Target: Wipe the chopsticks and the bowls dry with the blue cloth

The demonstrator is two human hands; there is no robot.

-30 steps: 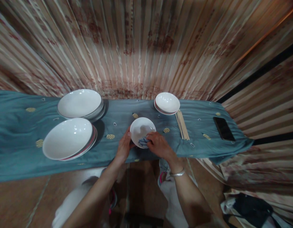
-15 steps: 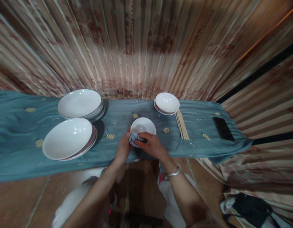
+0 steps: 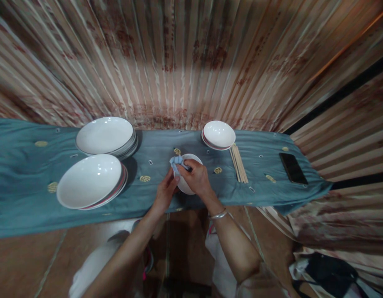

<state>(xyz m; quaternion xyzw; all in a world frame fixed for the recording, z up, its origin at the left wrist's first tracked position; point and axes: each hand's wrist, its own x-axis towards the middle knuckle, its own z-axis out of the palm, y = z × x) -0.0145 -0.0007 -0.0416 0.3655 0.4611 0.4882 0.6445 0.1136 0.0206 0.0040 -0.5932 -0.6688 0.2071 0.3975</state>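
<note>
A small white bowl (image 3: pixel 186 187) is in front of me at the middle of the table, partly covered by my hands. My left hand (image 3: pixel 167 189) grips the bowl's left side, thumb near the rim. In my right hand (image 3: pixel 196 177) is a crumpled light-blue cloth (image 3: pixel 177 161), pinched and pressed at the bowl's far-left rim. Something dark shows by the right fingers, too small to name.
On the left stand a stack of white plates (image 3: pixel 104 134) and a stack of large white bowls (image 3: pixel 89 182). Smaller stacked bowls (image 3: pixel 219 133), chopsticks (image 3: pixel 239 163) and a black phone (image 3: pixel 293 168) lie to the right on the teal tablecloth (image 3: pixel 154 194). A curtain hangs behind.
My right hand has moved the cloth away from me, from the bowl's near-left rim to its far-left rim. My left hand has shifted slightly along the bowl's side.
</note>
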